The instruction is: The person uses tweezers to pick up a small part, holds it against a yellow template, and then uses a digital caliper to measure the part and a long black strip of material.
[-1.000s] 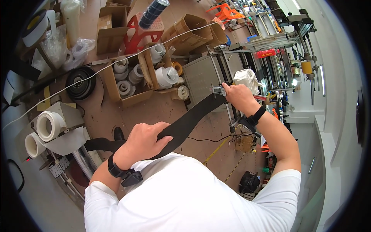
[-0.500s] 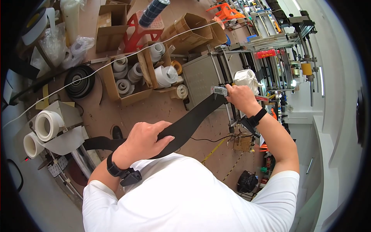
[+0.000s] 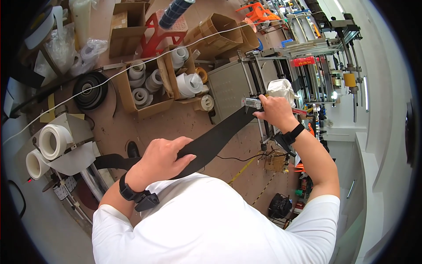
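Note:
A long black strip (image 3: 215,141) runs across in front of my body, its far end up to the right. My left hand (image 3: 160,160) grips it with the thumb and index finger along its near face, the other fingers partly hidden. In my right hand (image 3: 278,110) is a digital caliper (image 3: 252,103) with a small grey display. Its jaws are at the strip's far end; whether they press on it I cannot tell. To the left of my left hand the strip continues toward a machine with white rolls (image 3: 55,141).
Cardboard boxes (image 3: 151,108) holding white rolls stand on the floor ahead. A dark coil (image 3: 90,91) lies to the left, a red stool (image 3: 154,37) farther off. A white cord (image 3: 176,47) stretches across the view. Metal-framed machinery (image 3: 259,79) stands at the right.
The caliper and the strip's far end have shifted slightly right. The far part of the strip lies straighter and less twisted. My left hand has hardly moved.

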`<state>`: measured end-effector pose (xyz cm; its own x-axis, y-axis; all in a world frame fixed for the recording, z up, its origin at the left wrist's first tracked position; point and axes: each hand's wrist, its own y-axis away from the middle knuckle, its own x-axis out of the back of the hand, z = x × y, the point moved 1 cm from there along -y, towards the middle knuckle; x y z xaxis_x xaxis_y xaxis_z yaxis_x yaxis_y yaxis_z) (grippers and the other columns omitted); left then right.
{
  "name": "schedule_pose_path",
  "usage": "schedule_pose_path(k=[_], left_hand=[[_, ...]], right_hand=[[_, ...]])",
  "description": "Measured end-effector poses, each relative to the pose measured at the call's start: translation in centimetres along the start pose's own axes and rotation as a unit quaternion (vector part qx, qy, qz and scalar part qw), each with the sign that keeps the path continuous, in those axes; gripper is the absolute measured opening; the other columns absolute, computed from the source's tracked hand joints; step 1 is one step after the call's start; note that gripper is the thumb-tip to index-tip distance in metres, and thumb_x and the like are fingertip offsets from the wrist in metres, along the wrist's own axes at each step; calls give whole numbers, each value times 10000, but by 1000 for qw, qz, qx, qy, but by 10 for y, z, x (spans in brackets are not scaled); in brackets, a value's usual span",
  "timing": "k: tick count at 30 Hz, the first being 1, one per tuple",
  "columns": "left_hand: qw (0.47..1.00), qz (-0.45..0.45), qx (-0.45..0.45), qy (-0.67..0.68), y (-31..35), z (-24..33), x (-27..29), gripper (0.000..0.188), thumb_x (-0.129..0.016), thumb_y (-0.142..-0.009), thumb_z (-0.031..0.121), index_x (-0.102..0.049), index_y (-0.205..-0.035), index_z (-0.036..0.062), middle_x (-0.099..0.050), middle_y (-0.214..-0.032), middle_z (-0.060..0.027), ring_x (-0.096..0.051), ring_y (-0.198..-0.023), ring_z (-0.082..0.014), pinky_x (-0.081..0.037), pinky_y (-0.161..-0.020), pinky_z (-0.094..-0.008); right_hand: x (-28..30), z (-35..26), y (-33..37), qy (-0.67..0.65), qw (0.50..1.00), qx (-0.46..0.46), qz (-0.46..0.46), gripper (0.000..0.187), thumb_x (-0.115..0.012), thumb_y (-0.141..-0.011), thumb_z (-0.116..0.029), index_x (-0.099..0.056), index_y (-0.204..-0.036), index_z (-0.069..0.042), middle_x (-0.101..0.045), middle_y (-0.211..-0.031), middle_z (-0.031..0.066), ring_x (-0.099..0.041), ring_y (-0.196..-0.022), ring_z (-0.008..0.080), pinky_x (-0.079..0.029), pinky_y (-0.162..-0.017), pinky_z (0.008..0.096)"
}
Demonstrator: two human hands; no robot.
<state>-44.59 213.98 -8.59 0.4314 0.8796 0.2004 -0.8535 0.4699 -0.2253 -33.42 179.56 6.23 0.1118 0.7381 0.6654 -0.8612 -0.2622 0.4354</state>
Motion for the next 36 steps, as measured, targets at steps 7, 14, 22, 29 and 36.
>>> schedule_pose_path(k=[7, 14, 22, 29, 36], left_hand=[[983, -23, 179, 11, 47, -61, 29, 298, -778, -775, 203, -659, -950, -5, -661, -722, -148, -638, -621, -231, -500, -592, -328], [939, -13, 343, 22, 137, -146, 65, 317, -802, -747, 217, -592, -826, -8, -542, -705, -11, -483, -677, -93, -431, -598, -277], [934, 17, 336, 120, 171, -134, 94, 336, -818, -724, 190, -525, -744, 25, -487, -714, 30, -478, -742, -97, -432, -701, -275], [945, 83, 262, 177, 167, -87, 102, 322, -809, -701, 154, -514, -727, 26, -524, -716, -6, -538, -830, -153, -442, -925, -333], [945, 98, 239, 202, 173, -81, 96, 317, -800, -667, 180, -524, -698, 27, -571, -717, -39, -579, -826, -178, -444, -1001, -390]], right_hand=[[2, -9, -8, 3, 999, -37, -13, 468, -715, -818, -512, -594, -874, -63, -670, -693, 93, -695, -678, 283, -544, -633, 379], [-3, -10, -15, 1, 1000, -17, -7, 433, -695, -842, -482, -596, -855, -61, -675, -699, 104, -699, -697, 281, -546, -644, 386], [-4, -18, -25, 13, 999, -14, -28, 339, -704, -834, -379, -614, -866, -53, -695, -745, 115, -705, -726, 283, -555, -656, 383], [-5, -21, -34, 46, 998, -5, -43, 211, -677, -818, -250, -643, -870, -49, -700, -736, 123, -713, -732, 295, -567, -663, 386], [-13, -9, -29, 60, 995, 57, -53, 338, -626, -845, -148, -607, -1154, -12, -689, -772, 114, -701, -768, 271, -556, -689, 372]])
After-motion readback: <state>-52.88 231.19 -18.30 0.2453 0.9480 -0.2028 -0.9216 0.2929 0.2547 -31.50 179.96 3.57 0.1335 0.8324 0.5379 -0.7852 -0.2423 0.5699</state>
